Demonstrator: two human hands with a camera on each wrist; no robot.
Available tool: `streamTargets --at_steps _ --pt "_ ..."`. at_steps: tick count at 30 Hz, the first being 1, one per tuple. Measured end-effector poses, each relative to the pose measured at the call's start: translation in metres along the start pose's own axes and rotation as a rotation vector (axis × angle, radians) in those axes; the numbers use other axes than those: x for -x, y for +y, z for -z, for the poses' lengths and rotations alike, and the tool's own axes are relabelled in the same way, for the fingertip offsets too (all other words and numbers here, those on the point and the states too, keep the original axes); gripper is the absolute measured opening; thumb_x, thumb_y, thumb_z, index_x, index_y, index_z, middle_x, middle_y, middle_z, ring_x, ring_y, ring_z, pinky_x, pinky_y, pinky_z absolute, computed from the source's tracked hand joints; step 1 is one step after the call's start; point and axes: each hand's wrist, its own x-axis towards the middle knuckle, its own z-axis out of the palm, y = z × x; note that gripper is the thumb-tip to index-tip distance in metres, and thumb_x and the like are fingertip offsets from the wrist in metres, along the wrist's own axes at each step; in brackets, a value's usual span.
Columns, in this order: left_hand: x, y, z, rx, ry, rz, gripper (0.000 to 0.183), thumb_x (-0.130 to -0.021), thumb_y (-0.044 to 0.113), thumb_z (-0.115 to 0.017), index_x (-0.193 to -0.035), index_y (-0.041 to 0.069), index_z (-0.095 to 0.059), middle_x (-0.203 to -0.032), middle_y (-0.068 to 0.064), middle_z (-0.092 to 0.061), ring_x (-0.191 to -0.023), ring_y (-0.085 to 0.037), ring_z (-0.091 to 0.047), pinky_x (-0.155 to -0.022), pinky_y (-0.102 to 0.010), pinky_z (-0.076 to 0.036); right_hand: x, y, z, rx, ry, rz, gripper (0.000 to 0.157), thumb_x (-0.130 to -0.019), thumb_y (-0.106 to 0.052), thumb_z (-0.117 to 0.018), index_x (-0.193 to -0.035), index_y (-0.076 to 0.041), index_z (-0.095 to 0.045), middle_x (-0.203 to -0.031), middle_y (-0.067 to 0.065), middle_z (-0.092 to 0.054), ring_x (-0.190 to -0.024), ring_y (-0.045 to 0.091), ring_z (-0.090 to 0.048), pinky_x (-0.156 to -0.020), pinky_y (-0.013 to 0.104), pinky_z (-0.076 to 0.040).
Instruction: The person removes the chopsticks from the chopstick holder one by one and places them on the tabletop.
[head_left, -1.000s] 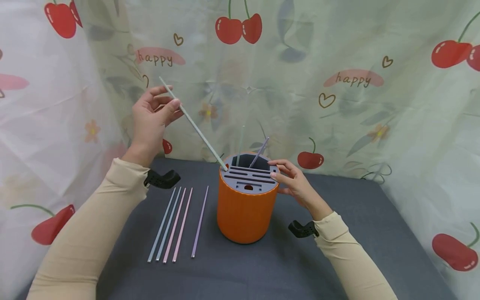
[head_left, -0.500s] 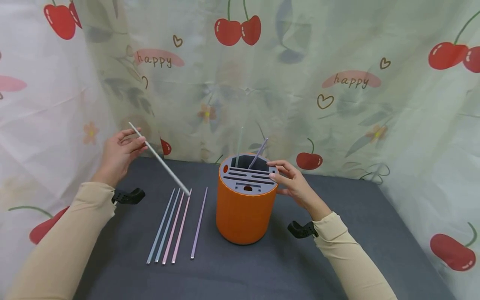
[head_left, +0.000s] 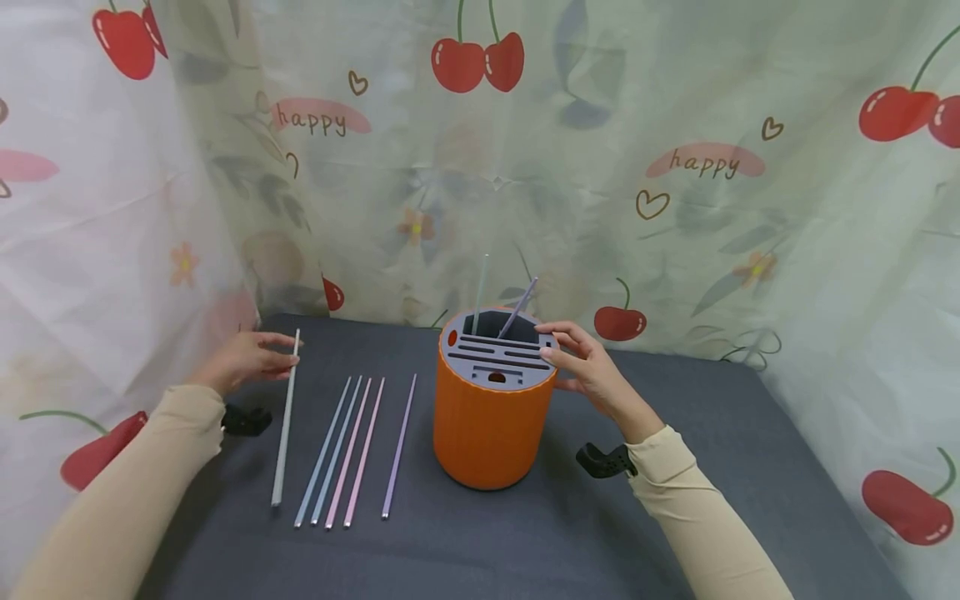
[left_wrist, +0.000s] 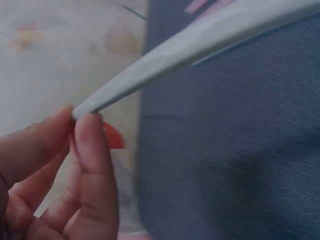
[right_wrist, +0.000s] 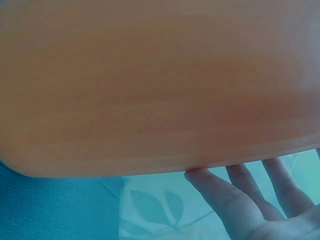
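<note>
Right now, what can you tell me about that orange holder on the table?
The orange holder is a rounded, plastic-looking drum standing upright on the dark table. Its greyish-lilac top has narrow slots, small openings and a larger compartment at the back, where a pale green stick and a purple stick stand tilted. The right hand touches its upper right edge.

"happy", twice, on what seems a curtain (head_left: 495,158)

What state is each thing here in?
White stick: held by far end
Left hand: pinching white stick
Orange holder: upright
Right hand: touching holder's rim
Green stick: standing in holder
Inner purple stick: leaning inside holder
Blue sticks: lying flat
Pink sticks: lying flat
Outer purple stick: lying flat
</note>
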Motion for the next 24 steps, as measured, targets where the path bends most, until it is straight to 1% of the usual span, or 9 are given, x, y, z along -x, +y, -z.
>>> streamTargets --at_steps 2,4,6,9,16,19,24 --pt "-0.002 -0.007 -0.005 -0.043 -0.011 0.050 0.049 -0.093 0.004 -0.062 -0.134 -0.016 -0.042 -0.080 0.001 -0.066 -0.070 -0.008 -0.065 -0.068 -0.025 -0.060 0.000 0.000 0.000 -0.003 0.003 -0.002 0.031 -0.098 -0.020 -0.057 -0.129 -0.023 -0.052 -0.139 0.009 -0.044 -0.111 0.020 -0.056 -0.091 0.049 -0.055" --pt "-0.003 -0.013 -0.010 -0.062 -0.020 0.087 0.048 -0.093 0.003 -0.062 -0.132 -0.016 -0.042 -0.079 -0.002 -0.066 -0.068 -0.009 -0.064 -0.065 -0.025 -0.059 0.000 0.001 0.000 -0.003 0.002 -0.001 0.031 -0.098 -0.020 -0.057 -0.129 -0.023 -0.052 -0.139 0.009 -0.044 -0.111 0.020 -0.056 -0.091 0.050 -0.054" --pt "-0.005 -0.019 -0.015 -0.072 -0.032 0.113 0.047 -0.092 0.001 -0.062 -0.131 -0.017 -0.043 -0.078 -0.004 -0.064 -0.067 -0.009 -0.062 -0.064 -0.024 -0.059 0.000 0.001 0.000 -0.002 -0.001 0.001 0.031 -0.098 -0.020 -0.057 -0.129 -0.023 -0.052 -0.139 0.009 -0.044 -0.110 0.020 -0.056 -0.091 0.050 -0.054" --pt "-0.008 -0.026 -0.024 -0.089 -0.026 0.149 0.045 -0.091 -0.001 -0.063 -0.129 -0.016 -0.046 -0.076 -0.003 -0.063 -0.064 -0.009 -0.061 -0.061 -0.024 -0.058 0.000 0.001 0.000 -0.003 -0.004 0.004 0.031 -0.098 -0.021 -0.057 -0.129 -0.024 -0.052 -0.139 0.011 -0.043 -0.110 0.020 -0.056 -0.090 0.050 -0.055" --pt "-0.012 -0.036 -0.041 -0.073 -0.012 0.193 0.043 -0.084 -0.009 -0.067 -0.122 -0.019 -0.049 -0.074 -0.005 -0.062 -0.059 -0.010 -0.061 -0.057 -0.024 -0.058 -0.001 0.000 0.000 -0.010 -0.007 0.006 0.031 -0.098 -0.020 -0.057 -0.128 -0.025 -0.053 -0.142 0.013 -0.041 -0.110 0.020 -0.056 -0.090 0.051 -0.054" --pt "-0.013 -0.038 -0.047 -0.073 0.010 0.212 0.041 -0.082 -0.010 -0.069 -0.119 -0.018 -0.052 -0.077 -0.007 -0.060 -0.058 -0.009 -0.061 -0.057 -0.024 -0.058 -0.001 0.000 0.001 -0.012 -0.006 0.003 0.030 -0.098 -0.020 -0.058 -0.127 -0.025 -0.053 -0.142 0.013 -0.041 -0.110 0.020 -0.056 -0.091 0.051 -0.054" --pt "-0.014 -0.040 -0.053 -0.101 0.039 0.238 0.038 -0.082 -0.009 -0.070 -0.116 -0.016 -0.054 -0.082 -0.010 -0.058 -0.058 -0.009 -0.062 -0.058 -0.024 -0.058 -0.001 0.001 0.001 -0.012 -0.006 0.000 0.031 -0.097 -0.020 -0.058 -0.128 -0.023 -0.052 -0.142 0.013 -0.041 -0.110 0.021 -0.056 -0.091 0.051 -0.054"
